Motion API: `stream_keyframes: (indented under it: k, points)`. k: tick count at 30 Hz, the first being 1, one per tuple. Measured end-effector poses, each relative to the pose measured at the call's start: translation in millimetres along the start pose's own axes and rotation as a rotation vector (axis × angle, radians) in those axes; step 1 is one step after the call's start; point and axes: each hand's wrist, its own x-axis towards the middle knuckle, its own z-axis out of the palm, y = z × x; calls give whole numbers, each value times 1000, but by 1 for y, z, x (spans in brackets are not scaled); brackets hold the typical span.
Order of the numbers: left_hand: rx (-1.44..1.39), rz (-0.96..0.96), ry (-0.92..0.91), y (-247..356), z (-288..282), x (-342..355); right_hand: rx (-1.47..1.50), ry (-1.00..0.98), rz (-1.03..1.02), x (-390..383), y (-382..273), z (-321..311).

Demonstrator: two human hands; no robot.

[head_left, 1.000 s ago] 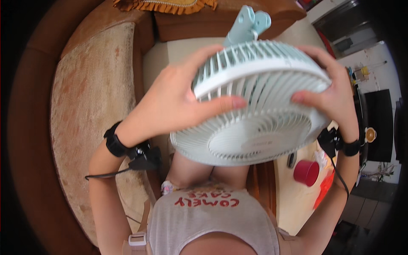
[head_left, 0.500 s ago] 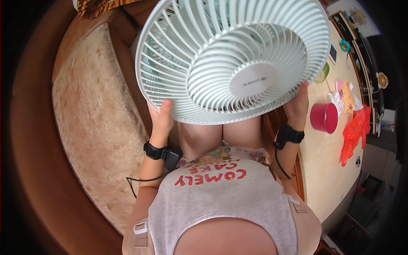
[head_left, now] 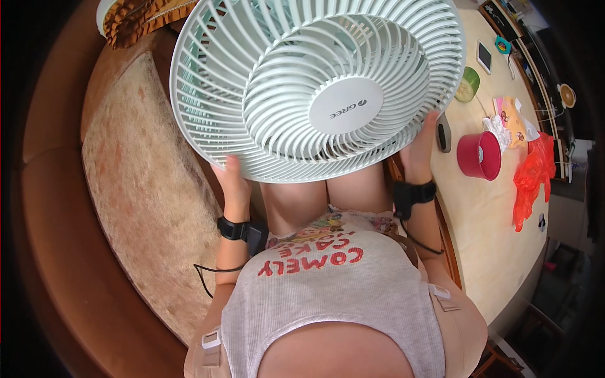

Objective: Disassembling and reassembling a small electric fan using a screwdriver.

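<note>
A round, pale mint fan grille [head_left: 346, 105] with curved slats and a smooth oval hub is held up in front of me, above my knees. My left hand [head_left: 232, 183] grips its lower left rim, with the thumb on the near face and the fingers hidden behind. At the lower right rim my right hand [head_left: 418, 151] holds on in the same way, its thumb or a fingertip showing over the edge. The grille is tilted, and its top runs out of the picture. Greenish parts show through the slats. Each wrist wears a black strap with a small box and a cable.
To my right stands a pale table [head_left: 469, 236] with a magenta tub [head_left: 479, 156], a red plastic bag [head_left: 534, 179], a cut green vegetable [head_left: 467, 85], a phone [head_left: 484, 57] and a dark remote-like object [head_left: 444, 134]. On my left is a brown sofa [head_left: 50, 208] with a beige cover [head_left: 142, 201].
Both hands have shifted the grille to the left and slightly up, and its hub has turned more toward me. More of the table's things show on the right.
</note>
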Motion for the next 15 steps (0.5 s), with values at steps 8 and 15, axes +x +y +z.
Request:
stream_keyframes:
  k: [8,15]
  points:
    - [387,-139,-430,-20,-1,-34,113,-21,185,-43,43,14]
    - [304,32,-307,-20,8,-49,14,118,133,-43,39,25]
